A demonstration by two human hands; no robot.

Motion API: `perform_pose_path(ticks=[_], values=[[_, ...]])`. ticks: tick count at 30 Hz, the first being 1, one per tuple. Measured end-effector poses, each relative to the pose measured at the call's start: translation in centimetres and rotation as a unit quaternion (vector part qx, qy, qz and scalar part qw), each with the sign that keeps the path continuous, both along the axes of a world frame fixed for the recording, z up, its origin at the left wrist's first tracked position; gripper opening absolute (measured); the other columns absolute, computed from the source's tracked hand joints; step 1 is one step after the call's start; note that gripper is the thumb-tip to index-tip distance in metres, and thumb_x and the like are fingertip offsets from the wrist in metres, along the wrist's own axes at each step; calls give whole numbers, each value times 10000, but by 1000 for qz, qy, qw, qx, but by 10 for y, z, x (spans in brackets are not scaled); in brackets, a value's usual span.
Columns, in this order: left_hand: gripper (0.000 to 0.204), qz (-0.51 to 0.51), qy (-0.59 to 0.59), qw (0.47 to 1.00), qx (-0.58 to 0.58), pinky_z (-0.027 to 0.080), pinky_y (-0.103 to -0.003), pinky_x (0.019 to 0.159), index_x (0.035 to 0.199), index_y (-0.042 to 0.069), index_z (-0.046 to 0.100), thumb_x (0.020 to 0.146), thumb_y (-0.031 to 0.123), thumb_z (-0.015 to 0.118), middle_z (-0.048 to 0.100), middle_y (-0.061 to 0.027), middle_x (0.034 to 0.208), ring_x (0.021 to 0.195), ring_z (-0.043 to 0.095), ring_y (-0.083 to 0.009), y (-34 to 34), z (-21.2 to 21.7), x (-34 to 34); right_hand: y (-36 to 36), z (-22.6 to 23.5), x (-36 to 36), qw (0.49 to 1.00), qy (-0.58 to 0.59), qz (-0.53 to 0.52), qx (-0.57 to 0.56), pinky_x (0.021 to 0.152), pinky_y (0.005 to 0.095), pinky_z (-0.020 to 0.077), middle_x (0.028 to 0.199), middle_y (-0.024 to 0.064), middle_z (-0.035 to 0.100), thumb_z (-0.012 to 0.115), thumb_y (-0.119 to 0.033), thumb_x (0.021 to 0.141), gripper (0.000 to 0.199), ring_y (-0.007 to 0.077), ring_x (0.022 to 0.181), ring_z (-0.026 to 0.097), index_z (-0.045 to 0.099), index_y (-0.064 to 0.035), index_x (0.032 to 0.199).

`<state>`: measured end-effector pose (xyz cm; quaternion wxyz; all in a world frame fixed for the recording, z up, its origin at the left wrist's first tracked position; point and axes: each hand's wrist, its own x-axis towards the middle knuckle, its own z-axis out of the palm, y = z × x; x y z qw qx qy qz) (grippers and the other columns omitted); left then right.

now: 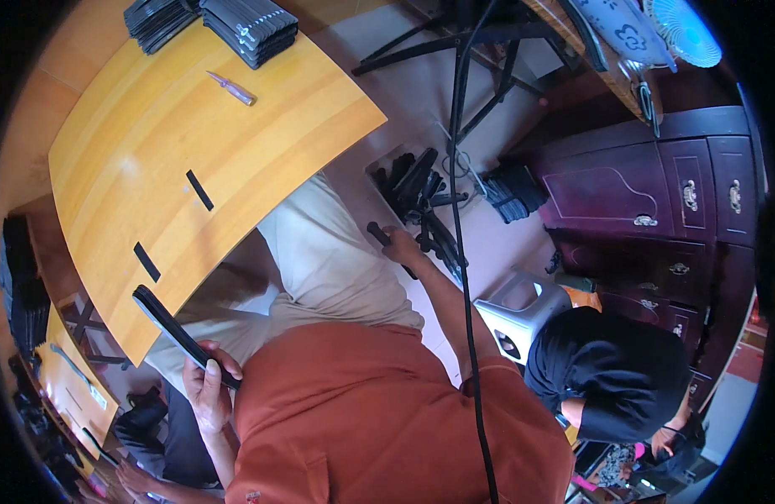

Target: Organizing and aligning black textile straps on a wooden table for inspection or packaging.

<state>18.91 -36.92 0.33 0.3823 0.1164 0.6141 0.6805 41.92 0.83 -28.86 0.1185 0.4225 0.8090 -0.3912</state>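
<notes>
A rust-coloured shirt [320,412] fills the space nearest the camera, and a black cable [467,294] runs down the view across the right arm. Just in front of the shirt, the left hand [209,388] pinches the lower end of a long black strip [171,326] between thumb and fingers; the strip slants up and to the left, its far end over the table's near edge. Beyond beige trousers [312,244], the right hand [402,248] is out to the right, above the floor, its fingers curled around a short dark bar [377,232] that juts out at both sides; how the separate fingertips press, I cannot tell

On the wooden table [261,134], a small black piece [147,262] lies near the held strip's tip, and a second black piece [199,190] lies farther up. To the right of the table, a loose heap of black items [417,181] sits on the floor, with a black stack [513,193] beside it. A person in dark clothing [610,374] bends next to a pale plastic stool [522,307]. Farther off, a screwdriver [233,88] with a clear handle lies on the table, short of two bundles of black pieces [251,29] at its far edge; a dark red cabinet [623,193] stands at the right
</notes>
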Motion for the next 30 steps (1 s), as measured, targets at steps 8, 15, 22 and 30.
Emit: perform_pose_path(ticks=[8, 15, 22, 30], values=[[363, 8, 21, 999, -37, 459, -275, 679, 1239, -5, 509, 1024, 268, 614, 592, -76, 759, 675, 561, -144, 19, 10, 3, 5, -9, -47, 999, -8, -47, 11, 988, 454, 507, 1244, 275, 641, 650, -91, 793, 544, 417, 1146, 634, 579, -24, 1328], [360, 5, 18, 999, -42, 449, -292, 592, 1225, 10, 501, 1016, 277, 621, 514, -37, 723, 620, 514, -131, 28, 16, 2, 2, 0, -49, 989, 44, -32, 136, 949, 473, 531, 1262, 260, 631, 654, -110, 825, 473, 432, 1068, 664, 598, -10, 1284], [391, 12, -33, 999, 20, 439, -281, 602, 1236, 13, 485, 1031, 328, 590, 495, -40, 758, 642, 485, -131, 40, 18, 2, 25, 114, -62, 916, 329, -133, 185, 770, 347, 563, 1044, 186, 714, 643, -5, 875, 200, 282, 868, 715, 698, 30, 1064], [388, 45, -161, 974, 155, 480, -325, 651, 1246, 32, 507, 1000, 309, 621, 513, -62, 774, 698, 536, -186, 48, 22, -4, 39, 254, -127, 767, 513, -46, 383, 763, 351, 557, 1006, 163, 706, 652, 84, 877, 186, 299, 872, 688, 686, 30, 1052]])
